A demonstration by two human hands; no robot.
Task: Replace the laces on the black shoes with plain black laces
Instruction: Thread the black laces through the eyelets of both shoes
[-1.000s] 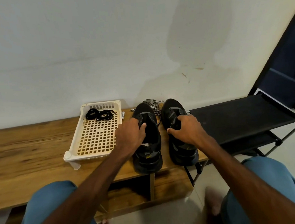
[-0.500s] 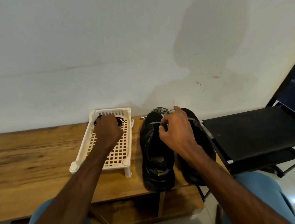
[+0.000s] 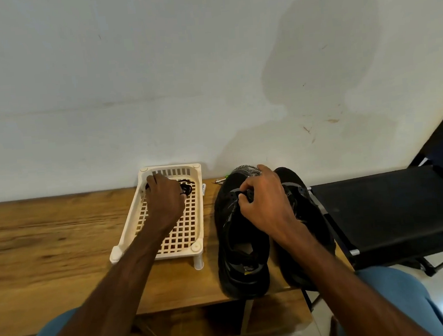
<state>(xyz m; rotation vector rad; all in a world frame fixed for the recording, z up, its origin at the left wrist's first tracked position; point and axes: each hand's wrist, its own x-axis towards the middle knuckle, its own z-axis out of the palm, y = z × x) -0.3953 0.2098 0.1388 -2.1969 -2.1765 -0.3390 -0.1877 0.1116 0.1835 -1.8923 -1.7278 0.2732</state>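
Observation:
Two black shoes stand side by side on the wooden bench [image 3: 49, 247], toes toward the wall: the left shoe [image 3: 237, 248] and the right shoe [image 3: 314, 213]. My right hand [image 3: 266, 206] reaches across and pinches the left shoe's upper near the front eyelets. A heap of black-and-white striped laces [image 3: 244, 170] lies behind the toes. My left hand [image 3: 164, 201] is inside the white plastic tray [image 3: 129, 228], with its fingers curled over the coiled plain black laces [image 3: 186, 189] at the tray's far end. The hand hides most of them.
A black shoe rack [image 3: 390, 202] stands against the bench's right end. The white wall runs right behind the bench. A small metal tool [image 3: 217, 181] lies between the tray and the shoes by the wall. My knees in blue trousers are at the bottom edge.
My left hand left the left shoe and went into the tray onto the black laces. My right hand shifted from the right shoe to the front of the left shoe.

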